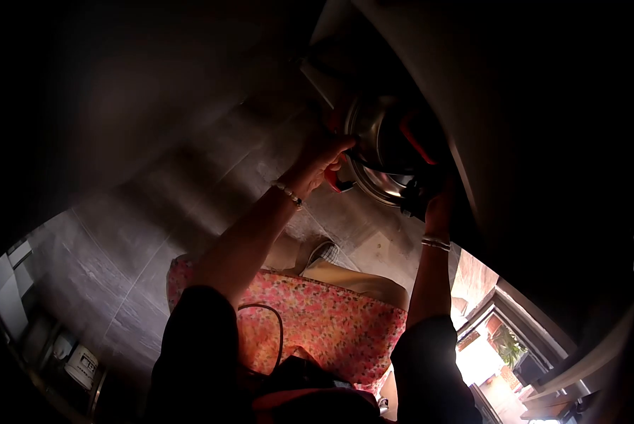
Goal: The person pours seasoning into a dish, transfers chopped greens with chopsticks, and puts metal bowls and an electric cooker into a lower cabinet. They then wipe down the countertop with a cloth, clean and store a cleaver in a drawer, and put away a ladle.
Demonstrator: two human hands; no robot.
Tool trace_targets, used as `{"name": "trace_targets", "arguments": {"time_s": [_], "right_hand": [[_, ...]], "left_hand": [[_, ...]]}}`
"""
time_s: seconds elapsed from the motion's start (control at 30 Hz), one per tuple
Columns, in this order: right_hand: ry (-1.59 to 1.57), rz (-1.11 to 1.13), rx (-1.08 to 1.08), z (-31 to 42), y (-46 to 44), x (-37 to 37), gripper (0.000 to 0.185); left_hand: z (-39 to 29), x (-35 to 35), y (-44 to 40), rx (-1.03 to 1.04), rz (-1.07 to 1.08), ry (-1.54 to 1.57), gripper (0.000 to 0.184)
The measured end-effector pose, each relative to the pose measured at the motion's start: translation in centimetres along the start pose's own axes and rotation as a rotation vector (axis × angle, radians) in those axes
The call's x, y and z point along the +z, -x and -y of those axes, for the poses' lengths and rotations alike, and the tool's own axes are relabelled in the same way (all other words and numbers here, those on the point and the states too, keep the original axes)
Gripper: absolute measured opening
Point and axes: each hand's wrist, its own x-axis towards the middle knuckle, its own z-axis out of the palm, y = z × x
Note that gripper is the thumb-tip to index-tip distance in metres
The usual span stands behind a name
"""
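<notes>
My left hand [322,161] is closed at the left side of a shiny metal pot [377,180], beside its red and black handle [337,181]. The pot sits in deep shadow inside a dark opening. On the right, my right hand [438,201] reaches up to the pot's lower right side; its fingers are lost in the dark. A second red strip [417,141] shows at the pot's right. Which part of the pot each hand touches is hard to make out.
Grey floor tiles [211,169] lie below and left. A floral cloth [317,318] covers my lap, above my shoe [323,254]. A pale panel edge [465,177] runs along the right of the pot. A bright doorway [497,353] is at the lower right.
</notes>
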Motion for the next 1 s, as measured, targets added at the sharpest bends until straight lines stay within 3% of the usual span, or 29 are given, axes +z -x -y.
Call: {"name": "trace_targets", "arguments": {"time_s": [0.13, 0.2, 0.3, 0.47, 0.57, 0.63, 0.73, 0.83, 0.93, 1.0], "right_hand": [[0.073, -0.096, -0.485, 2.1, 3.3, 1.3, 0.024], [0.07, -0.096, -0.566, 3.4, 5.2, 2.6, 0.023], [0.022, -0.05, -0.493, 3.5, 6.6, 0.5, 0.027], [-0.058, 0.022, -0.497, 3.2, 6.8, -0.1, 0.037], [-0.007, 0.14, -0.459, 2.9, 7.8, -0.9, 0.027], [0.039, 0.172, -0.451, 3.6, 6.7, 0.0, 0.027], [0.112, 0.054, -0.548, 3.6, 6.2, 0.3, 0.029], [0.03, 0.064, -0.411, 3.3, 5.0, -1.3, 0.028], [0.108, -0.071, -0.311, 2.1, -0.1, -4.9, 0.033], [0.063, -0.04, -0.299, 1.5, -2.4, -7.0, 0.034]], "left_hand": [[-1.6, 0.7, 2.9, 0.013, 0.057, -0.013, 0.025], [-3.1, 0.6, 5.3, 0.067, 0.053, -0.039, 0.022], [-4.0, 0.7, 7.7, 0.114, 0.116, -0.067, 0.015], [-3.8, -0.2, 7.2, 0.198, 0.241, -0.059, 0.018], [-3.8, 0.3, 6.2, 0.177, 0.163, -0.094, 0.027], [-4.9, 0.5, 4.8, 0.202, 0.236, -0.038, 0.029], [-4.9, 1.3, 5.2, 0.233, 0.248, 0.012, 0.027], [-4.3, 2.3, 5.0, 0.236, 0.184, 0.055, 0.023], [-3.7, 3.5, 6.6, 0.227, 0.064, 0.043, 0.022], [-2.4, 3.6, 7.4, 0.252, 0.111, 0.07, 0.022]]}}
